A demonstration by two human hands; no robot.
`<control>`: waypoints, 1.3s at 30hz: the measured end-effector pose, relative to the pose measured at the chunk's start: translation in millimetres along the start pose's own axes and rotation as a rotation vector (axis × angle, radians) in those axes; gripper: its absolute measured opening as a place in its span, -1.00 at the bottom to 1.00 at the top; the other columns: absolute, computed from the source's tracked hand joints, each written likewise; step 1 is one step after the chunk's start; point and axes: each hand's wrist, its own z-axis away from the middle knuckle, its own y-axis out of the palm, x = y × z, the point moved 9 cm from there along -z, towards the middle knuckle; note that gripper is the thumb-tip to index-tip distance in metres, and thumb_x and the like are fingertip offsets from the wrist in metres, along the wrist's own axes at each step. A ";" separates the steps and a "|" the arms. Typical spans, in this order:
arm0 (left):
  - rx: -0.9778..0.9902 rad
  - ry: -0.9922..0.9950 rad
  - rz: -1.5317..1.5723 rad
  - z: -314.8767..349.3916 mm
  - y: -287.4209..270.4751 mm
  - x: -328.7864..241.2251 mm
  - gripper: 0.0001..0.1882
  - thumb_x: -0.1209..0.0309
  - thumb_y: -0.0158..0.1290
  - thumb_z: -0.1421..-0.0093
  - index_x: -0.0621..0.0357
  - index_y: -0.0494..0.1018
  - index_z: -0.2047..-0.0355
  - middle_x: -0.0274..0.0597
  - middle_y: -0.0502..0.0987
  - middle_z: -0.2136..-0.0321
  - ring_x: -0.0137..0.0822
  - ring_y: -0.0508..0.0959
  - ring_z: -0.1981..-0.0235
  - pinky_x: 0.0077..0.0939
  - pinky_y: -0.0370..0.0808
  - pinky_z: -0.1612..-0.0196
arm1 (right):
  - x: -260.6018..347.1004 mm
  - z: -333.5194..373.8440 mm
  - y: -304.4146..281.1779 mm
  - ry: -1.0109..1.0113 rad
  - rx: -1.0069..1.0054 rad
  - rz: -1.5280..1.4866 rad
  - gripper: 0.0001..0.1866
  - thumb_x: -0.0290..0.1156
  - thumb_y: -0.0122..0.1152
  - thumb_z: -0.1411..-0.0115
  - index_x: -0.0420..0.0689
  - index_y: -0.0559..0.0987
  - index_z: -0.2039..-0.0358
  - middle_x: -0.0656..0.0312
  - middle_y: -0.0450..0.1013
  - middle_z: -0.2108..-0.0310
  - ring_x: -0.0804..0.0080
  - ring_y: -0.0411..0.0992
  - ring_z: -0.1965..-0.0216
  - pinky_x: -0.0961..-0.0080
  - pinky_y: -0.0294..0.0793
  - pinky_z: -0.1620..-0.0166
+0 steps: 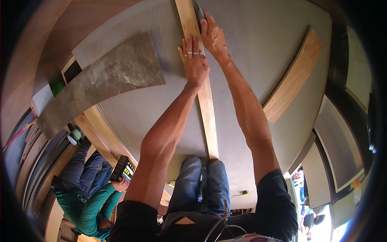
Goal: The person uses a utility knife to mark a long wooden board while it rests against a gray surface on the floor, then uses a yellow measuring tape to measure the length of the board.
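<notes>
A long, narrow wooden strip runs away from my legs across a large grey board. My left hand lies on the strip, palm down, fingers stretched forward and rings on some of them. Just beyond it, my right hand is closed on a dark grey, narrow object along the strip's right edge. Its far end is cut off at the top of the view, so its kind cannot be made out.
A scuffed grey sheet piece overhangs the board's left side. On the right lies a wide wooden plank. At lower left a person in a green top holds a black and yellow box. Panels lean at right.
</notes>
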 end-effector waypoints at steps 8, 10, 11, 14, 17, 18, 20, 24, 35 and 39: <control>-0.067 0.012 0.037 2.8 1.3 0.1 -0.38 0.47 -0.24 -0.31 0.17 0.04 -0.40 0.00 -0.02 -0.41 0.13 -0.05 -0.43 0.25 -0.24 -0.42 | -31.8 103.9 -19.5 0.023 -0.016 0.070 -0.56 -0.14 -0.08 -0.40 0.00 0.37 -0.22 -0.28 0.51 0.27 -0.36 0.47 0.24 -0.10 0.49 0.20; -0.055 0.005 0.042 4.2 -7.1 5.3 -0.37 0.50 -0.22 -0.30 0.17 0.05 -0.40 -0.05 -0.01 -0.41 0.08 -0.05 -0.44 0.24 -0.25 -0.42 | -54.6 197.7 -23.2 0.069 0.017 0.015 -0.56 -0.27 -0.06 -0.41 0.04 0.32 -0.28 -0.25 0.52 0.26 -0.34 0.48 0.25 -0.02 0.49 0.28; -0.060 0.000 0.047 2.3 -9.8 4.1 -0.37 0.51 -0.22 -0.30 0.17 0.05 -0.40 -0.06 -0.01 -0.41 0.06 -0.05 -0.44 0.23 -0.25 -0.43 | -66.2 247.3 -27.4 0.145 0.068 0.006 -0.55 -0.30 -0.04 -0.41 0.05 0.30 -0.30 -0.25 0.52 0.28 -0.32 0.50 0.26 0.03 0.49 0.28; -0.058 -0.008 0.090 1.0 -8.8 -7.2 -0.37 0.56 -0.23 -0.28 0.17 0.08 -0.39 -0.08 0.00 -0.42 0.03 -0.05 -0.45 0.18 -0.25 -0.44 | -88.1 341.7 -47.0 0.223 0.037 -0.014 -0.56 -0.32 -0.07 -0.43 0.01 0.30 -0.30 -0.21 0.52 0.35 -0.25 0.54 0.33 0.17 0.51 0.32; -0.061 -0.008 0.053 0.6 -5.9 -4.2 -0.38 0.55 -0.22 -0.29 0.16 0.09 -0.39 -0.07 -0.01 -0.42 0.04 -0.05 -0.45 0.17 -0.24 -0.44 | -75.7 318.0 -52.6 0.093 -0.058 -0.045 -0.57 -0.30 -0.09 -0.44 -0.05 0.33 -0.28 -0.23 0.51 0.37 -0.22 0.54 0.36 0.18 0.50 0.33; -0.056 -0.001 0.050 0.4 -5.4 -3.0 -0.38 0.54 -0.21 -0.30 0.17 0.08 -0.39 -0.06 -0.02 -0.42 0.04 -0.05 -0.45 0.17 -0.24 -0.44 | -66.0 284.9 -51.8 0.128 -0.039 -0.056 -0.57 -0.29 -0.10 -0.45 -0.07 0.34 -0.28 -0.25 0.51 0.36 -0.23 0.54 0.34 0.17 0.50 0.31; -0.044 0.010 0.038 1.1 -6.7 -1.1 -0.39 0.52 -0.20 -0.31 0.19 0.08 -0.39 -0.05 -0.03 -0.43 0.06 -0.06 -0.45 0.17 -0.23 -0.44 | -37.7 208.8 -49.6 0.080 -0.057 -0.078 -0.57 -0.28 -0.11 -0.45 -0.07 0.34 -0.28 -0.28 0.50 0.34 -0.26 0.53 0.32 0.14 0.50 0.28; -0.066 0.009 -0.005 1.6 -2.6 3.5 -0.36 0.48 -0.17 -0.27 0.24 0.07 -0.38 0.03 0.00 -0.41 0.15 -0.02 -0.43 0.18 -0.21 -0.44 | -4.1 70.4 -31.1 0.057 -0.062 -0.048 -0.56 -0.16 -0.14 -0.44 -0.01 0.36 -0.25 -0.28 0.52 0.30 -0.35 0.48 0.22 -0.04 0.46 0.17; 0.008 -0.027 0.034 2.6 -0.5 0.9 -0.35 0.52 -0.23 -0.23 0.22 0.08 -0.37 0.08 -0.02 -0.41 0.15 -0.06 -0.43 0.22 -0.25 -0.42 | -1.8 10.5 -1.1 0.008 -0.077 -0.058 -0.54 -0.11 -0.15 -0.43 -0.03 0.38 -0.23 -0.20 0.57 0.25 -0.33 0.50 0.17 -0.07 0.48 0.09; -0.013 0.013 0.062 4.8 -3.5 3.9 -0.37 0.53 -0.23 -0.23 0.22 0.10 -0.36 0.09 0.00 -0.40 0.18 -0.06 -0.43 0.23 -0.27 -0.42 | -2.9 7.9 5.0 -0.017 -0.107 -0.034 -0.56 -0.14 -0.11 -0.41 -0.09 0.42 -0.18 -0.24 0.53 0.27 -0.32 0.49 0.20 0.00 0.53 0.14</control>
